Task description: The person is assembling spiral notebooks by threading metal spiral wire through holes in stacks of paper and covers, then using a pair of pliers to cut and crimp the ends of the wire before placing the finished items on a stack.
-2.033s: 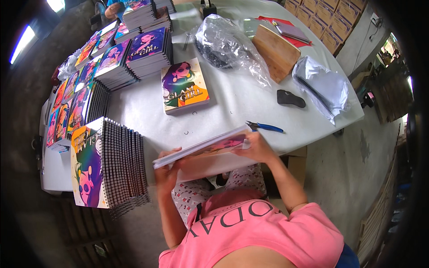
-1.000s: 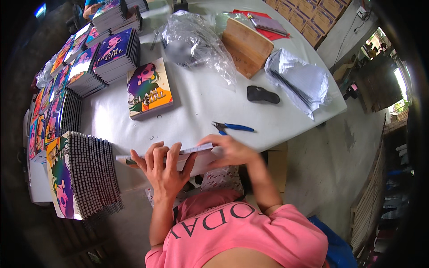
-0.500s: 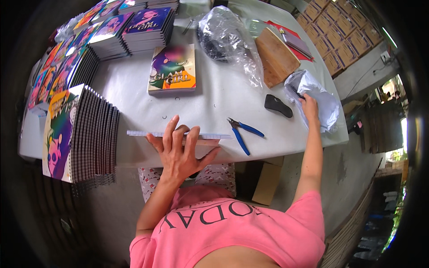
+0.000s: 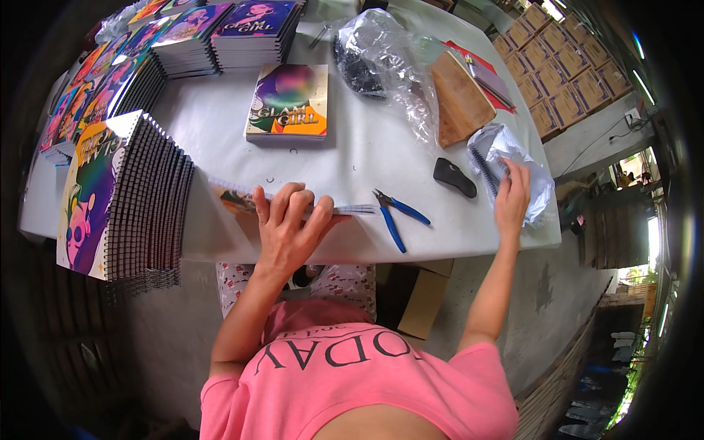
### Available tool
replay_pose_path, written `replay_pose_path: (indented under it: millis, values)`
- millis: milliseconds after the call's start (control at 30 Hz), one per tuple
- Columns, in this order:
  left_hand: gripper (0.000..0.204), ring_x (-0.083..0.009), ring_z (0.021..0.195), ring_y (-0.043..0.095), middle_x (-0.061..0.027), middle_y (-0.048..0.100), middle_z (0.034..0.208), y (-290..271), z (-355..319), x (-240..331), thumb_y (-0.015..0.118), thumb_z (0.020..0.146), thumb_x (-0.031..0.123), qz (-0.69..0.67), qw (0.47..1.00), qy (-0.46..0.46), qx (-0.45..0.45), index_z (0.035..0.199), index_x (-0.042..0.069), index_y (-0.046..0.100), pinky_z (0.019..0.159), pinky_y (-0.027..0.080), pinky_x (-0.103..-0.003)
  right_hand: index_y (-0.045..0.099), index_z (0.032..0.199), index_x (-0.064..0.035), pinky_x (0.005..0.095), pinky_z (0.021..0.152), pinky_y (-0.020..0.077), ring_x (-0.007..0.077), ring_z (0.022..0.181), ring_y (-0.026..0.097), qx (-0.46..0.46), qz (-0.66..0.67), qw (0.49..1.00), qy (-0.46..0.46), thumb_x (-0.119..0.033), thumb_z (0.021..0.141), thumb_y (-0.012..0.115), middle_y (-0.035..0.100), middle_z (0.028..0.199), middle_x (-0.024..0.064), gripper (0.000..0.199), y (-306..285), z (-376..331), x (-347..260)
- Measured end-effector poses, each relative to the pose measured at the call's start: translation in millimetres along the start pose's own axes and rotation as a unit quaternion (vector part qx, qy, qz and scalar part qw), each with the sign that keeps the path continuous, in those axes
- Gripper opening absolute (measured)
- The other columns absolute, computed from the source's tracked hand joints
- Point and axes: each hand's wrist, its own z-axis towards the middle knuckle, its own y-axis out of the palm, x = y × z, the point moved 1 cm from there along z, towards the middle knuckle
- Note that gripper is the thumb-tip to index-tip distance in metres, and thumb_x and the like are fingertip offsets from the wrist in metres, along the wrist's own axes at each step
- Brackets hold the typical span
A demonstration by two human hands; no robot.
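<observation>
**Small notebook-binding workshop**

Long white-covered work table point(image 4: 367, 147) carries stacks of colourful spiral-bound notebooks point(image 4: 132, 198), more finished piles point(image 4: 249, 33) at the far edge, blue-handled pliers point(image 4: 396, 216), clear plastic bag of black binding coils point(image 4: 381, 62). Brown cardboard cartons point(image 4: 557, 81) stacked alongside. Bare concrete floor point(image 4: 557, 293).

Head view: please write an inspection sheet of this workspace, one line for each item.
Surface: white table, mostly covered.
Job's things: unbound notebook at the near edge; clear plastic bag of black spiral coils.
Clutter: blue-handled pliers, black oval tool, wooden board, colourful notebook stacks.
Grippers: left hand presses the notebook; right hand is at the bag.
Cables: nothing seen.
Surroundings: cardboard boxes, concrete floor.
</observation>
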Motion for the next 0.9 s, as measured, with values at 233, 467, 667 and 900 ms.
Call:
replay_pose_path:
  millis: [233,467,667,900]
  values:
    - [0.04,-0.0181,0.103,0.052,0.0005,0.051,0.089,-5,12,3,0.07,0.074,0.037,0.043,0.997,-0.058,-0.038,0.108,0.019,0.059,0.106,-0.004,-0.063,0.017,0.143,-0.0007,0.0315,0.101,0.0304,0.0213,0.125,0.036,-0.225,0.505,0.811,0.192,0.001,0.079,0.046,0.028,0.145,0.0167,0.071,36,-85,-184]
    - [0.048,-0.0179,0.094,0.053,0.0002,0.051,0.086,-9,18,3,0.073,0.069,0.033,0.002,0.995,-0.07,-0.065,0.112,0.019,0.06,0.108,0.004,-0.058,0.005,0.145,-0.0017,0.0359,0.107,0.0224,0.0268,0.133,0.026,-0.272,0.538,0.79,0.112,-0.014,0.084,0.051,0.023,0.146,0.02,0.077,47,-85,-198]
    - [0.05,-0.0194,0.094,0.053,-0.0011,0.05,0.087,-10,7,-8,0.074,0.068,0.033,-0.063,0.994,-0.026,-0.085,0.114,0.018,0.059,0.107,0.009,-0.056,0.04,0.132,-0.0027,0.0219,0.067,0.0434,0.0094,0.072,0.055,-0.262,0.554,0.779,0.135,-0.039,0.093,0.047,0.059,0.107,0.0107,0.054,35,-65,-156]
    - [0.044,-0.023,0.106,0.049,-0.0042,0.048,0.085,-6,4,14,0.071,0.065,0.048,-0.03,0.996,-0.078,-0.011,0.084,0.012,0.053,0.106,0.002,-0.058,0.064,0.099,-0.0032,0.0256,0.069,0.0461,0.0144,0.074,0.057,-0.198,0.466,0.86,0.061,-0.005,0.084,0.061,0.061,0.085,0.0065,0.016,38,-51,-154]
